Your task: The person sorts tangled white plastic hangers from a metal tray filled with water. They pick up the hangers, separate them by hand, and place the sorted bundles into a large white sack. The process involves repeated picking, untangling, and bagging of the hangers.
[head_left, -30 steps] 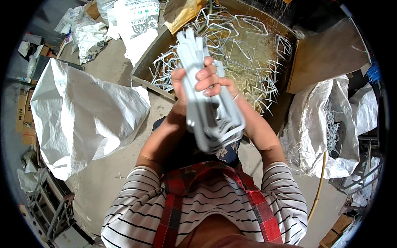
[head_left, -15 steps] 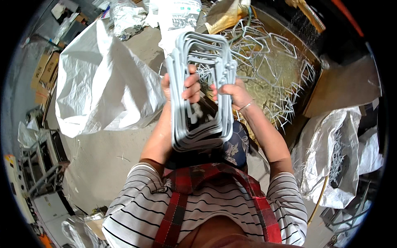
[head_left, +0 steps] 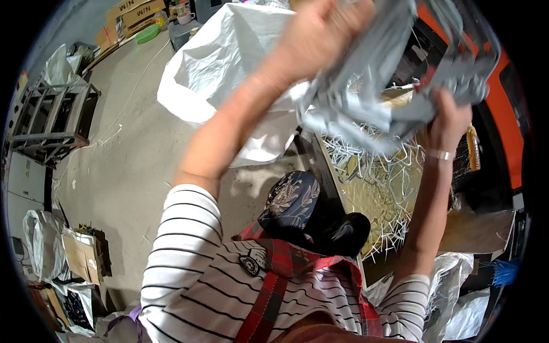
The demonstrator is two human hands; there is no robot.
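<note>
A bundle of grey rectangular plastic frames is raised over the far right, smeared by motion. My left hand is closed on its left side, the fingers blurred and partly cut off by the upper edge. On its right side my right hand is also closed, with a band round the wrist. Below the bundle stands a low trough with a yellowish bottom. Loose pale frames and thin white plastic sprues lie in it. The bundle hides the trough's far part.
A big open white woven sack stands beyond my left forearm. An orange machine part borders the right. At left are a metal rack, cardboard boxes and a green basin. More sacks lie lower right.
Both hands have carried the frames from in front of my chest up and to the right, over the trough. My view has turned, and the white sack now appears farther right.
</note>
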